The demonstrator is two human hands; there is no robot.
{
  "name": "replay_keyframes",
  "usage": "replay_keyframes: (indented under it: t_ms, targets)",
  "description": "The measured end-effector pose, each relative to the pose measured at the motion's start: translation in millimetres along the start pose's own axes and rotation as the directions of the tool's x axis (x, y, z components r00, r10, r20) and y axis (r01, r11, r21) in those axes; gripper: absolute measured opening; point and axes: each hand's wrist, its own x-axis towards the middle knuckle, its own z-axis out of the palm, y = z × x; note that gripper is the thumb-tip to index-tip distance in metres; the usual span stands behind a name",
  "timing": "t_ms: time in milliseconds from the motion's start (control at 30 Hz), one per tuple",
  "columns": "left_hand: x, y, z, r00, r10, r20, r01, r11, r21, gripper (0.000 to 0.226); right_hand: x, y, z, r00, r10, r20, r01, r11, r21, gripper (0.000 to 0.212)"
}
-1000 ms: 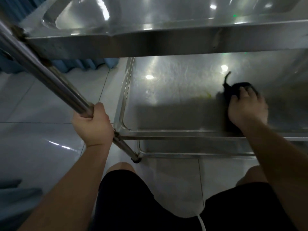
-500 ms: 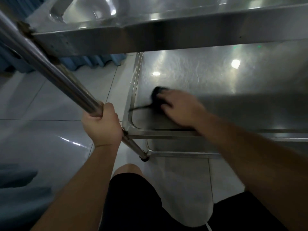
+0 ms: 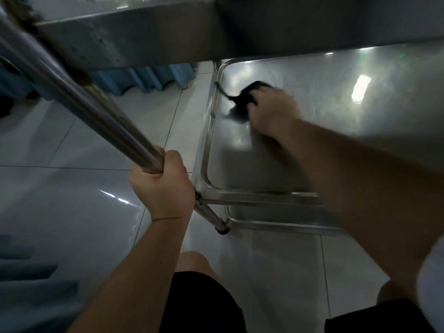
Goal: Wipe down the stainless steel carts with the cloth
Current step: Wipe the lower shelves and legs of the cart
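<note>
I look down at a stainless steel cart. Its middle shelf [image 3: 324, 131] lies below the upper shelf's front edge [image 3: 168, 37]. My right hand [image 3: 271, 114] presses a black cloth [image 3: 242, 99] onto the middle shelf near its far left corner, blurred by motion. A thin tail of the cloth reaches over the shelf's left rim. My left hand [image 3: 163, 186] is wrapped around the cart's slanted steel post [image 3: 96, 116], just above the middle shelf's front left corner.
A lower shelf [image 3: 276, 217] shows under the middle one. Glossy white floor tiles [image 3: 60, 188] spread to the left and in front. A blue pleated curtain [image 3: 144, 79] hangs behind the cart. My knees in black shorts [image 3: 201, 304] are at the bottom.
My right hand swept the cloth from the shelf's right side to its left, then pushed it farther back toward the far left corner. My left hand kept its grip on the post.
</note>
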Motion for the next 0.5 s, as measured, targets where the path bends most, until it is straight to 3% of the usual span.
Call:
replay_keyframes:
  t_ms: [100, 200, 267, 333, 400, 500]
  targets:
    - [0.8, 1.0, -0.5, 1.000, -0.016, 0.000, 0.016, 1.000, 0.012, 0.022, -35.9, -63.0, 21.5, 0.956, -0.283, 0.081, 0.278, 0.958, 0.075, 0.053]
    - [0.5, 0.4, -1.7, 0.999, -0.039, -0.009, 0.040, 0.998, 0.043, 0.014, -51.3, -59.1, 27.7, 0.885, -0.450, 0.117, 0.430, 0.888, 0.163, 0.053]
    - [-0.5, 0.8, -2.2, 1.000, -0.031, 0.006, 0.030, 0.998, 0.054, 0.010, -31.7, -42.7, 20.4, 0.905, -0.407, 0.121, 0.388, 0.908, 0.155, 0.049]
    - [0.3, 0.2, -1.4, 1.000, -0.025, -0.001, 0.025, 0.998, 0.057, 0.013, -2.0, -30.6, 13.4, 0.980, -0.198, 0.028, 0.193, 0.973, 0.124, 0.045]
    - [2.7, -0.8, -1.1, 0.999, -0.029, -0.016, 0.030, 0.999, 0.039, 0.015, 16.5, -28.1, 13.0, 0.999, -0.049, -0.024, 0.051, 0.996, 0.078, 0.046]
    - [3.3, -2.3, -0.7, 0.999, -0.032, -0.002, 0.032, 0.999, 0.020, 0.017, 7.8, -37.6, 19.5, 0.997, -0.071, 0.012, 0.070, 0.997, 0.045, 0.049]
